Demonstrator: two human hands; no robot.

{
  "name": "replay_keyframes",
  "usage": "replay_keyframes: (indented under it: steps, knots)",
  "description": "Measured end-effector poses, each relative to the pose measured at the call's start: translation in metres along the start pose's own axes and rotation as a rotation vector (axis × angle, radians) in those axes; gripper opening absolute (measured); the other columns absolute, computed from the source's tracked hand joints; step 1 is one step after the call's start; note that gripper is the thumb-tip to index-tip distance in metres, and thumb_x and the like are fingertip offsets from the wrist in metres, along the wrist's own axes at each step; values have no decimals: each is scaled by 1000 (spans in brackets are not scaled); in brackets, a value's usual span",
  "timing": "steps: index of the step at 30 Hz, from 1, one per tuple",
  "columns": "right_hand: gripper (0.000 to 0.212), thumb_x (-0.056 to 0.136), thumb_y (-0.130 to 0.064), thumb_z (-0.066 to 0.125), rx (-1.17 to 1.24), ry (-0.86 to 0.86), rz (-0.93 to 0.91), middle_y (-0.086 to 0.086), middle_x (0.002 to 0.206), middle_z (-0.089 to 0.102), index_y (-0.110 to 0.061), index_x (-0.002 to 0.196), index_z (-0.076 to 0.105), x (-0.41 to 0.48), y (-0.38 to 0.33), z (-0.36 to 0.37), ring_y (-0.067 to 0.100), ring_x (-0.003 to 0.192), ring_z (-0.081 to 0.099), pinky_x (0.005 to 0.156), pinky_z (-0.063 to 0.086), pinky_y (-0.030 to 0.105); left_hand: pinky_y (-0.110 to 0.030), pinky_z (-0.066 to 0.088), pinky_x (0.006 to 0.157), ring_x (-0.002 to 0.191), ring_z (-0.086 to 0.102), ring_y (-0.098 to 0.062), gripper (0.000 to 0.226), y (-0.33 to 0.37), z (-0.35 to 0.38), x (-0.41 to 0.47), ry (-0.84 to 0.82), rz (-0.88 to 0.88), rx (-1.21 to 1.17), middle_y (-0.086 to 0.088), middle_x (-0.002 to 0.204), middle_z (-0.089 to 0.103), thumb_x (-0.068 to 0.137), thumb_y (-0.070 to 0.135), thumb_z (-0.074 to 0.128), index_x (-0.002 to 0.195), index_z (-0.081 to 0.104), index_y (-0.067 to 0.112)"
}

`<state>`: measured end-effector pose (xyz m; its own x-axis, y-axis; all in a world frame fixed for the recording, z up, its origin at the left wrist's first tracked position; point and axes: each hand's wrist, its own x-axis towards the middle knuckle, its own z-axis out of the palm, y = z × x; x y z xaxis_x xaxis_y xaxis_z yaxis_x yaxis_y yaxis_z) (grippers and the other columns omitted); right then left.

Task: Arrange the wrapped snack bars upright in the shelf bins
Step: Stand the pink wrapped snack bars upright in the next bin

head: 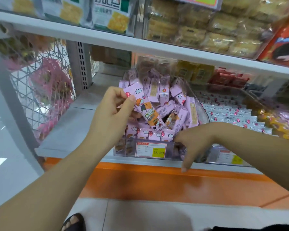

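Note:
A clear plastic bin (202, 104) on the lower shelf holds several pink wrapped snack bars (163, 92), some upright at the back and others lying loose. My left hand (112, 110) pinches one pink bar with a cartoon print (147, 110) above the bin's left front, and the bar is tilted down to the right. Over the bin's front edge, near the price tag (151, 150), hangs my right hand (192, 144) with fingers loosely curled downward, holding nothing.
A second clear bin (227, 110) to the right holds white wrapped snacks. Yellow and red packs lie further right and behind. A white shelf board (107, 39) runs close above. A wire basket (45, 84) with pink packs stands left. An orange base (157, 182) runs below.

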<state>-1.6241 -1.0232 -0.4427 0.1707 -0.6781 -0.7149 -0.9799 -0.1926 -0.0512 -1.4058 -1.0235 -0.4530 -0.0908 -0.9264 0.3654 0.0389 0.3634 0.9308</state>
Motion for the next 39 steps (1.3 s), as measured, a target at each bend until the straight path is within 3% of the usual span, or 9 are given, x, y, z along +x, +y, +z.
replay_keyframes:
  steps: [3,7,11,15,19,24,28,34,39]
  knots:
    - [81,54,-63,78,-38,-34,22,15,95,65,-5,107,57,1,-4,0,26,73,60,67,52,32,-23,54,58,61,65,-11,11,-1,3,0,-22,0,-23,9,64,58,96,17,49,91,41,12]
    - [49,75,-54,70,-68,-58,79,-7,44,45,-13,59,47,1,-9,-1,9,39,39,42,35,18,-26,57,64,63,66,-13,11,-1,5,-1,-49,-2,1,10,64,60,96,18,49,88,42,14]
    - [52,73,-59,69,-84,-8,27,2,62,50,-8,71,58,2,-11,1,16,56,44,51,36,24,-36,58,71,67,68,-20,12,-2,6,-4,-58,-9,-12,5,70,61,96,19,50,89,42,14]
    - [44,75,-53,71,-24,100,-27,1,73,61,-10,80,61,-12,-8,-6,16,66,55,60,43,25,-21,54,60,64,67,-14,11,5,12,-8,-54,1,-61,-1,71,62,96,15,48,89,40,11]
    - [53,78,-51,68,-64,254,-56,-7,104,50,-19,119,58,-24,-5,-8,13,92,51,79,42,27,-21,54,63,65,68,-12,11,7,16,-6,-34,19,-34,8,70,66,96,17,49,87,42,15]
    - [29,77,-46,71,68,402,-59,-10,95,59,-29,99,64,-36,10,-8,12,86,58,81,48,32,-17,52,63,66,67,-10,12,8,21,-5,3,41,-18,11,68,63,95,18,49,85,44,19]
    - [11,87,-23,64,128,509,-38,-8,84,53,-27,96,63,-48,20,-8,18,70,63,65,50,30,-17,52,62,64,67,-6,13,8,29,-3,0,44,18,11,65,63,96,18,49,85,43,20]
    - [12,94,-24,52,283,863,-23,-18,72,43,-25,101,61,-65,35,6,-1,55,47,50,34,11,-39,55,74,66,66,-11,20,8,48,5,-64,38,90,7,77,63,94,21,52,97,40,36]
    - [8,92,-25,57,543,1021,-65,-26,75,46,-23,93,64,-80,51,28,-21,57,47,55,35,1,-14,44,53,71,62,-5,26,12,66,12,-260,137,461,12,85,60,96,32,48,119,43,41]
